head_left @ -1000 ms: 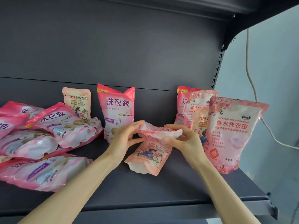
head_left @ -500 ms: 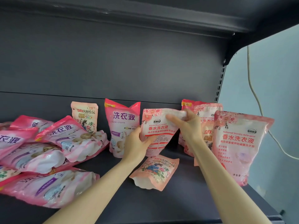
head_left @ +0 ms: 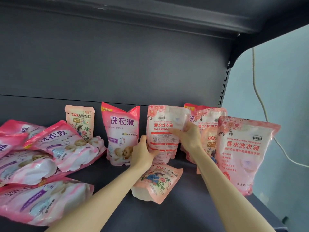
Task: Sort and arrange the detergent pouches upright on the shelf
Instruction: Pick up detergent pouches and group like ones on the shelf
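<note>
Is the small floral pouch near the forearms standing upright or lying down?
Lying down. The small floral pouch rests flat on the shelf, its printed face turned up.

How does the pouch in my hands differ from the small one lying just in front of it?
The held pouch stands upright, gripped by the left hand and right hand; the small pouch lies flat, unheld. The held pouch looks larger. Both are pink with floral print.

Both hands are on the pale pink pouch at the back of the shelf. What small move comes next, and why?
Probably the right hand flattens the folded top corner upward while the left hand steadies the lower edge. The pale pink pouch is already upright in the gap beside the magenta pouch, but its top right corner is bent forward.
</note>
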The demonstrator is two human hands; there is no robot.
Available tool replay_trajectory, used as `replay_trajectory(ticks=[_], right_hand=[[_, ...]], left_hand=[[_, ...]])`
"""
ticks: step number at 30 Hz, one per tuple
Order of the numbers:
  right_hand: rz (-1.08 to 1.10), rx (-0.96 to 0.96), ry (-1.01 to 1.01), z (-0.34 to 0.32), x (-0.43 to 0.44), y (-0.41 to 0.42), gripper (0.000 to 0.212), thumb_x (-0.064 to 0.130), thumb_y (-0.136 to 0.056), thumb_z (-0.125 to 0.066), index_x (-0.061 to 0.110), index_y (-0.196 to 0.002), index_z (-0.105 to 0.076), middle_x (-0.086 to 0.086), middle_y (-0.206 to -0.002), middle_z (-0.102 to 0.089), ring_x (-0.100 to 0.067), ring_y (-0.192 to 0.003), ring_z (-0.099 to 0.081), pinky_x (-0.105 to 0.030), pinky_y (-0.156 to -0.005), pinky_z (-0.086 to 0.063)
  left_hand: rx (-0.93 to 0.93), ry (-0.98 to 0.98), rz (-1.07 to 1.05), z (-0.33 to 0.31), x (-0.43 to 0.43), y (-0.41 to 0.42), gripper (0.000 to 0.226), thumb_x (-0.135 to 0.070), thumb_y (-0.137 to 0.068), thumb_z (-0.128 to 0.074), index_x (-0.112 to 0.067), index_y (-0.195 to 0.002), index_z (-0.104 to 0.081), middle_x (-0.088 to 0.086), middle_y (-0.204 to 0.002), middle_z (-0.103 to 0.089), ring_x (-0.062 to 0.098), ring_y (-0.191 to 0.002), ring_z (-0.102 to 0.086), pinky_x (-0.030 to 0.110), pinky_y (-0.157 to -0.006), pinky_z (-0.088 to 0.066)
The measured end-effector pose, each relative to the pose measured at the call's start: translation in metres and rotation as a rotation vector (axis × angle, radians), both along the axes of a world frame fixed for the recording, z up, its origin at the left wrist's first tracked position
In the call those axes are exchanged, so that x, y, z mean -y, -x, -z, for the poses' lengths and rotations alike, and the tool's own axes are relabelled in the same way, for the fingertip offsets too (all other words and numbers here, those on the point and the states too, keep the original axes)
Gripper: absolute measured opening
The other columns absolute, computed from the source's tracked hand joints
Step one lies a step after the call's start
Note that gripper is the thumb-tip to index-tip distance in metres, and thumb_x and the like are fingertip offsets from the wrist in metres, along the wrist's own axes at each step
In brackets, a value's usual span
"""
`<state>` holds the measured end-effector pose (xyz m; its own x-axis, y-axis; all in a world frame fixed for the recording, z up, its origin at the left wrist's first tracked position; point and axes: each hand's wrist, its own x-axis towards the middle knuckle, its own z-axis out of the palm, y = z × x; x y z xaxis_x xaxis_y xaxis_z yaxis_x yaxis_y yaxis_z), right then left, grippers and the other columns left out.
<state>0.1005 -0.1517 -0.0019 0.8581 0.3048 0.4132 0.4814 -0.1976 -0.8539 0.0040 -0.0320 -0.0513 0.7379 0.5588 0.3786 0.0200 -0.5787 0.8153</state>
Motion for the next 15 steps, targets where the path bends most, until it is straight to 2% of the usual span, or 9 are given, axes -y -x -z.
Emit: replay_trajectory(ticks=[4, 9, 15], right_hand=[[-0.077, -0.037, 0.052, 0.01, -0.003, -0.004, 0.052, 0.012, -0.078, -0.076, 0.011, -0.121, -0.047, 0.001, -0.109, -0.063, -0.016, -0.095, -0.063, -0.028, -0.074, -0.055], [-0.073, -0.03, 0.072, 0.016, -0.011, -0.013, 0.055, 0.007, -0.082, -0.071, 0.011, -0.129, -0.043, -0.005, -0.123, -0.06, -0.022, -0.112, -0.058, -0.04, -0.091, -0.053], [-0.058, -0.069, 0.089, 0.017, -0.026, -0.026, 0.059, 0.007, -0.084, -0.069, 0.012, -0.134, -0.04, -0.006, -0.128, -0.058, -0.025, -0.118, -0.057, -0.044, -0.097, -0.049]], left_hand=[[-0.036, 0.025, -0.034, -0.001, -0.002, -0.012, 0.034, -0.019, -0.085, -0.068, -0.01, -0.112, -0.049, 0.006, -0.113, -0.064, 0.023, -0.103, -0.062, 0.029, -0.083, -0.048], [-0.04, 0.005, -0.062, 0.002, -0.005, -0.028, 0.035, -0.019, -0.086, -0.067, -0.01, -0.114, -0.048, 0.007, -0.113, -0.064, 0.023, -0.103, -0.062, 0.031, -0.085, -0.049], [-0.071, -0.017, -0.102, 0.006, -0.011, -0.041, 0.034, -0.02, -0.088, -0.064, -0.011, -0.115, -0.046, 0.007, -0.116, -0.063, 0.025, -0.106, -0.061, 0.034, -0.087, -0.048]])
